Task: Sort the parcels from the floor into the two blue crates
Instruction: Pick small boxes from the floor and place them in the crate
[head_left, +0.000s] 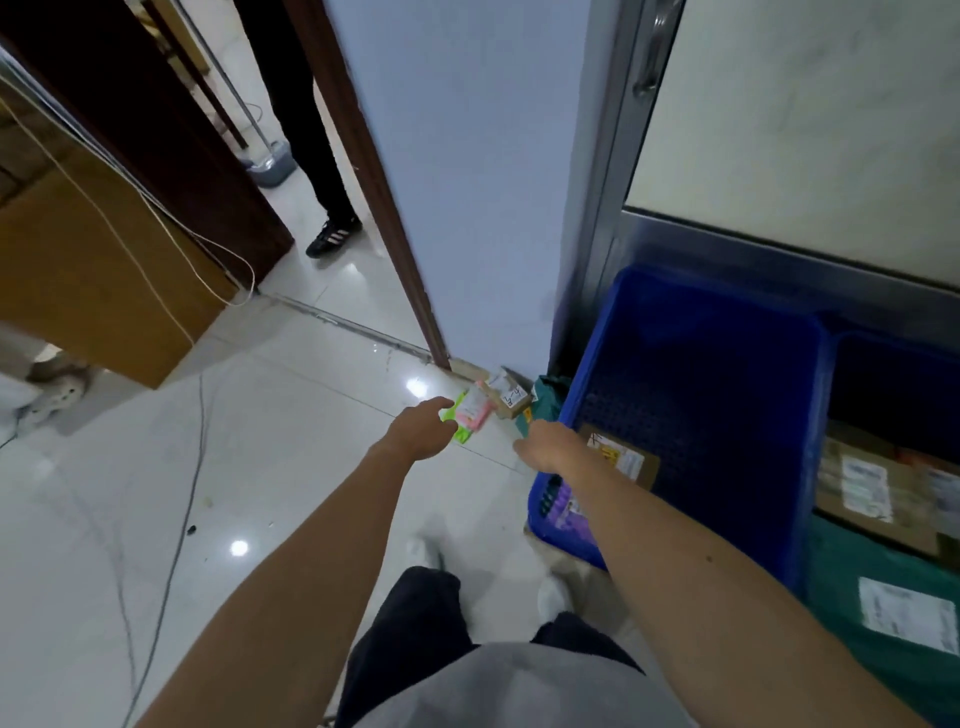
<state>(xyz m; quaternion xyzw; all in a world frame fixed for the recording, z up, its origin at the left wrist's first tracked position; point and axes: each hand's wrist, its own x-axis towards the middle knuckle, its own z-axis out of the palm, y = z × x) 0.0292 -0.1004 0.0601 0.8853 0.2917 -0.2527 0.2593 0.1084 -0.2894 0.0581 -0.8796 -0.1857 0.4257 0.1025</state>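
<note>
My left hand grips a small green and pink parcel just above the floor by the wall corner. Right behind it on the tiles lie a small cardboard box and a dark green bag. My right hand hovers beside them at the near blue crate's left rim, back toward the camera, fingers hidden. That crate holds a flat cardboard parcel and a purple packet. The second blue crate, further right, holds labelled cardboard parcels and a green mailer.
A pale blue wall and metal door frame stand behind the parcels. Another person's leg and black shoe are in the doorway. A large cardboard box and cables lie at the left on the glossy tile floor.
</note>
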